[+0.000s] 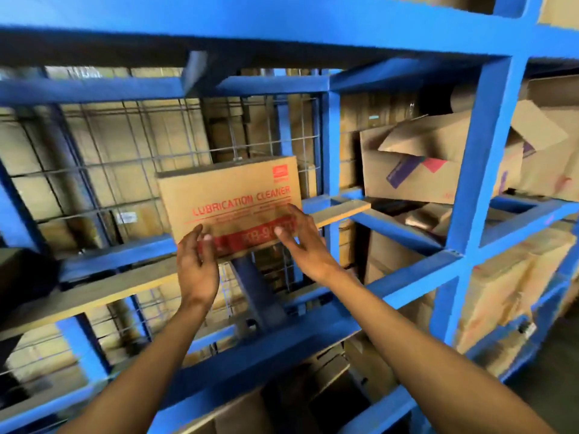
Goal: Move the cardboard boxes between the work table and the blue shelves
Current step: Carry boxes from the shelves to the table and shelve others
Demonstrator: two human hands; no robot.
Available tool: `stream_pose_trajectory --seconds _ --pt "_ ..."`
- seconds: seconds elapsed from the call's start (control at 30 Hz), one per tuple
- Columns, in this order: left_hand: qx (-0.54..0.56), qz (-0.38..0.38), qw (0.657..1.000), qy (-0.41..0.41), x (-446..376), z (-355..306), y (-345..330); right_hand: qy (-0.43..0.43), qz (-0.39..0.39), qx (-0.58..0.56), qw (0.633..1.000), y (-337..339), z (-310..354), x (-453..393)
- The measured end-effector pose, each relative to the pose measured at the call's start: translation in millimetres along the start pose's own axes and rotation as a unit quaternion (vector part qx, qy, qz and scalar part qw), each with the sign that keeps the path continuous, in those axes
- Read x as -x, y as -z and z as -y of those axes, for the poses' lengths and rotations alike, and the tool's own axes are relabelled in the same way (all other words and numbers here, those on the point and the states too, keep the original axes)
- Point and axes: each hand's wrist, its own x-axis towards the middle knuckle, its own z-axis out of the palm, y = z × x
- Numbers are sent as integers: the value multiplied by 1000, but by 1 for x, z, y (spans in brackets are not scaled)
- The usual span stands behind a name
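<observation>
Reaching up, both hands [197, 264] [305, 242] outstretched, fingers [283, 234] spread against cardboard box [228, 195] front

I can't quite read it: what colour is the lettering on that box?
Red, on the brown cardboard box, clearest in the head view.

Red-lettered brown box [230, 195], blue shelves [482, 158]
</observation>
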Motion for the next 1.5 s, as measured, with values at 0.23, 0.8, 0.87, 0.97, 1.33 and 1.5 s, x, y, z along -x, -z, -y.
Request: stream_pose_trajectory --seconds 0.23,0.8,0.87,0.97,1.33,1.5 --pt "7 -87 996 22 -74 47 35 30 32 -11 999 -65 23 -57" --pt "165 126 975 82 -124 97 24 12 -55 40 998 -119 29 -130" --pt "136 126 981 53 -126 91 18 -12 -47 33 998 -112 24 -140" --pt "127 105 986 29 -130 91 13 -30 -49 28 998 -105 14 -153" --pt "61 56 996 22 -140 116 32 -163 -175 -139 961 -60 -52 -187" --pt "115 16 993 25 -144 117 35 -109 -220 -161 956 -70 -52 -178"
